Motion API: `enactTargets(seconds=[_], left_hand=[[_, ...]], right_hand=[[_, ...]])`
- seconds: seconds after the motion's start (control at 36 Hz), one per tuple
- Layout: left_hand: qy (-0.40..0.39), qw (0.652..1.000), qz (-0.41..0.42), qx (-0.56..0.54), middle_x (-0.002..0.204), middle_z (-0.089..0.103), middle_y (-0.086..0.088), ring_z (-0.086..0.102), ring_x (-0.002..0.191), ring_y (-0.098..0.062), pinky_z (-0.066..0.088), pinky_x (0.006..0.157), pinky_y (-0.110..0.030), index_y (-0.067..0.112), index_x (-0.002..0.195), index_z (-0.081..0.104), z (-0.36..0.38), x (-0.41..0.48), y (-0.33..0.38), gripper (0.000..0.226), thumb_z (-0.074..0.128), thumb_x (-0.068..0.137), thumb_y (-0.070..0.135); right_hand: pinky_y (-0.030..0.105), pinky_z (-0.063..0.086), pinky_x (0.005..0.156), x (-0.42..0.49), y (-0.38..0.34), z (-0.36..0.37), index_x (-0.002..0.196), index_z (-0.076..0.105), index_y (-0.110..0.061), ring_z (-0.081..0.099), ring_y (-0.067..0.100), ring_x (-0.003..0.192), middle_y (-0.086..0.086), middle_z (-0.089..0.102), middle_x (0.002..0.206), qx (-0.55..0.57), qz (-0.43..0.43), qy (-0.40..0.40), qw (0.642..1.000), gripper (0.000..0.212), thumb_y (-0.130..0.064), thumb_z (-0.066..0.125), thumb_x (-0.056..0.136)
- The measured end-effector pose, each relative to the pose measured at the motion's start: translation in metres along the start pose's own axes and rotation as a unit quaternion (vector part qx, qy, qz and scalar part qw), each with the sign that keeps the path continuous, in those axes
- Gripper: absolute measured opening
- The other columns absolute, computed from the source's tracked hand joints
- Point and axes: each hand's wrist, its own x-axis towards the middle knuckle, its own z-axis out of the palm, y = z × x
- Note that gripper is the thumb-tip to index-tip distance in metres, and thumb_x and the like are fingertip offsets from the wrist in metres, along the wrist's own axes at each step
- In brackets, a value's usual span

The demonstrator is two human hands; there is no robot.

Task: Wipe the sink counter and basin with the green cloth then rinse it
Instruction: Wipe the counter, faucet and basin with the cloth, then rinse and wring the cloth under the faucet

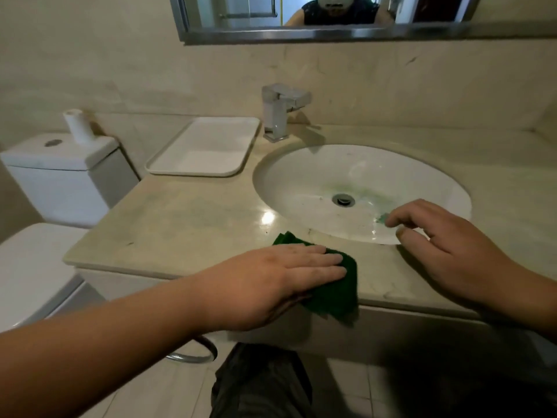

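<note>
The green cloth (333, 292) lies on the front edge of the beige stone counter (187, 218), partly hanging over it. My left hand (271, 282) presses flat on the cloth, fingers straight and together. My right hand (446, 242) hovers over the front right rim of the white oval basin (346, 173), fingers loosely curled and holding nothing. Greenish smears surround the drain (343, 200). The chrome tap (281, 111) stands behind the basin with no water running.
A white tray (208, 147) sits on the counter left of the tap. A toilet cistern (63, 173) with a white roll (77, 126) on it stands to the left. A mirror (325, 16) hangs above. My leg is below the counter.
</note>
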Motion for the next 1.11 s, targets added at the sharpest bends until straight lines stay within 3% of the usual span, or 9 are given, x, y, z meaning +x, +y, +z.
enactTargets(seconds=[0.22, 0.28, 0.42, 0.56, 0.64, 0.72, 0.89, 1.0, 1.11], left_hand=[[-0.001, 0.989, -0.146, 0.033, 0.153, 0.058, 0.007, 0.057, 0.134, -0.017, 0.041, 0.111, -0.031, 0.033, 0.156, 0.048, -0.025, 0.09, -0.039, 0.046, 0.05, 0.11, 0.029], [0.023, 0.991, -0.128, 0.024, 0.155, 0.055, 0.008, 0.054, 0.136, -0.014, 0.04, 0.112, -0.027, 0.034, 0.159, 0.044, -0.028, 0.083, -0.032, 0.048, 0.047, 0.111, 0.032], [-0.059, 0.998, -0.024, -0.025, 0.166, 0.043, 0.01, 0.04, 0.146, -0.005, 0.024, 0.123, -0.017, 0.033, 0.163, 0.038, -0.02, 0.067, -0.014, 0.052, 0.047, 0.112, 0.031], [-0.103, 0.975, -0.196, 0.013, 0.147, 0.061, 0.007, 0.059, 0.125, -0.015, 0.047, 0.106, -0.035, 0.035, 0.154, 0.049, -0.042, 0.103, -0.061, 0.042, 0.043, 0.113, 0.037], [-0.027, 0.952, -0.296, -0.074, 0.128, 0.068, 0.0, 0.063, 0.101, -0.014, 0.05, 0.084, -0.032, 0.031, 0.147, 0.055, -0.053, 0.121, -0.094, 0.037, 0.042, 0.113, 0.038], [0.062, 0.902, -0.367, -0.217, 0.11, 0.07, -0.002, 0.067, 0.091, -0.018, 0.057, 0.081, -0.034, 0.029, 0.139, 0.06, -0.066, 0.139, -0.112, 0.033, 0.043, 0.113, 0.039], [0.118, 0.852, -0.416, -0.294, 0.114, 0.072, -0.01, 0.069, 0.107, -0.034, 0.055, 0.103, -0.054, 0.025, 0.124, 0.071, -0.079, 0.168, -0.143, 0.032, 0.047, 0.11, 0.042], [0.124, 0.841, -0.424, -0.312, 0.11, 0.073, -0.007, 0.07, 0.104, -0.03, 0.056, 0.103, -0.054, 0.029, 0.118, 0.073, -0.081, 0.173, -0.161, 0.026, 0.051, 0.108, 0.038], [0.151, 0.832, -0.433, -0.311, 0.109, 0.073, -0.007, 0.071, 0.101, -0.028, 0.058, 0.099, -0.053, 0.023, 0.118, 0.073, -0.083, 0.175, -0.176, 0.028, 0.053, 0.108, 0.04]], right_hand=[[0.006, 0.034, 0.086, -0.001, 0.0, -0.005, 0.119, 0.061, -0.033, 0.051, -0.007, 0.108, -0.017, 0.058, 0.118, -0.026, 0.016, -0.04, 0.999, 0.026, -0.038, 0.04, 0.104], [0.009, 0.036, 0.088, 0.001, 0.002, -0.009, 0.119, 0.06, -0.036, 0.051, -0.005, 0.109, -0.019, 0.057, 0.118, -0.028, 0.017, -0.04, 0.999, 0.031, -0.046, 0.036, 0.103], [0.019, 0.041, 0.085, 0.015, 0.007, -0.014, 0.115, 0.06, -0.04, 0.053, -0.003, 0.106, -0.024, 0.056, 0.114, -0.047, 0.02, -0.06, 0.997, 0.035, -0.058, 0.034, 0.099], [0.03, 0.049, 0.087, 0.055, 0.01, -0.013, 0.107, 0.065, -0.037, 0.058, 0.002, 0.099, -0.02, 0.062, 0.108, -0.053, 0.006, -0.089, 0.995, 0.042, -0.064, 0.036, 0.096], [0.037, 0.049, 0.072, 0.097, 0.013, -0.015, 0.087, 0.064, -0.027, 0.058, 0.008, 0.079, -0.009, 0.063, 0.087, -0.067, 0.002, -0.083, 0.994, 0.046, -0.062, 0.036, 0.097], [0.039, 0.034, 0.057, 0.144, 0.018, -0.018, 0.072, 0.054, -0.015, 0.052, 0.017, 0.063, 0.001, 0.056, 0.067, -0.06, 0.006, -0.058, 0.996, 0.047, -0.048, 0.045, 0.104], [0.036, 0.028, 0.054, 0.233, 0.024, -0.018, 0.072, 0.054, -0.013, 0.046, 0.021, 0.059, 0.004, 0.053, 0.064, -0.049, 0.045, -0.041, 0.997, 0.038, -0.035, 0.053, 0.103], [0.036, 0.036, 0.058, 0.288, 0.027, -0.01, 0.079, 0.064, -0.007, 0.057, 0.028, 0.07, 0.011, 0.066, 0.075, -0.029, 0.07, -0.013, 0.997, 0.037, -0.034, 0.052, 0.101], [0.036, 0.033, 0.058, 0.338, 0.025, 0.002, 0.071, 0.06, -0.017, 0.06, 0.03, 0.077, 0.006, 0.064, 0.073, -0.052, 0.074, 0.007, 0.996, 0.035, -0.037, 0.052, 0.099]])
